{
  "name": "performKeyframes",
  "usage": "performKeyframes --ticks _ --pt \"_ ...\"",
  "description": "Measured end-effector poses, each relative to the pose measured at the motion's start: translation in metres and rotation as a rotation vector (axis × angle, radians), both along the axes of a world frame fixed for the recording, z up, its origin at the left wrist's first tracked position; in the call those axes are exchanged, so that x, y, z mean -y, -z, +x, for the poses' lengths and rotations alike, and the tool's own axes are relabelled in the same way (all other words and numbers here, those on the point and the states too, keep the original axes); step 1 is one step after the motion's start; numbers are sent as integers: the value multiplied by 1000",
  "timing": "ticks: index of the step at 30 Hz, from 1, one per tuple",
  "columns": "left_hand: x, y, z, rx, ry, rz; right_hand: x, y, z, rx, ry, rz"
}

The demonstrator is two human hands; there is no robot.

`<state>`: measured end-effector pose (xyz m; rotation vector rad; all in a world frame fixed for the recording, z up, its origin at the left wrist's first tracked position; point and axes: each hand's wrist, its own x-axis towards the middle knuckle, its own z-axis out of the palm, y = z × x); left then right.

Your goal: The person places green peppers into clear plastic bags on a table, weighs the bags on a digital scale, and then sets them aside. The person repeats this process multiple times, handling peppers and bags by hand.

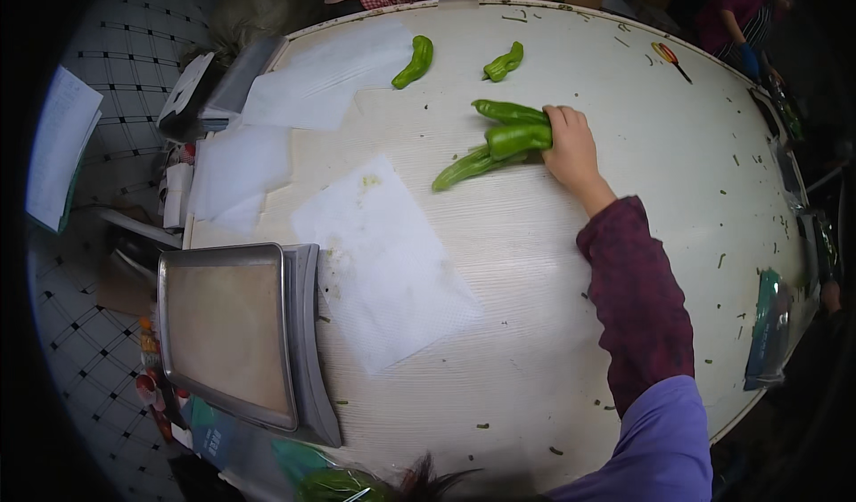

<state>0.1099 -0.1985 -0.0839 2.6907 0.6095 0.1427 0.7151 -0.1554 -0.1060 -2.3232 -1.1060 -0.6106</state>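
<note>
My right hand is closed around the ends of green peppers on the white table. A thick pepper points left from the fingers, with a thinner pepper just above it. Below them a long pepper lies slanted on the tabletop; whether the hand grips it too is hidden. Beyond the hand, toward the far edge, lie a curved pepper and a small crooked pepper, apart from each other. My left hand is out of view.
At left, a metal tray sits on a scale. Beside it lies a stained white sheet, with more sheets behind. Scissors rest far right, a plastic packet at the right edge. Stem scraps are scattered. Other people stand around the table.
</note>
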Motion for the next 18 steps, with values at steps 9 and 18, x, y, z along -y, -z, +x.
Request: performKeyframes --ticks 9,18 --pt "16 29 -21 74 -11 24 160 -91 -218 78 -201 97" --pt "20 27 -21 123 -15 16 240 -110 -329 -272 -128 151"
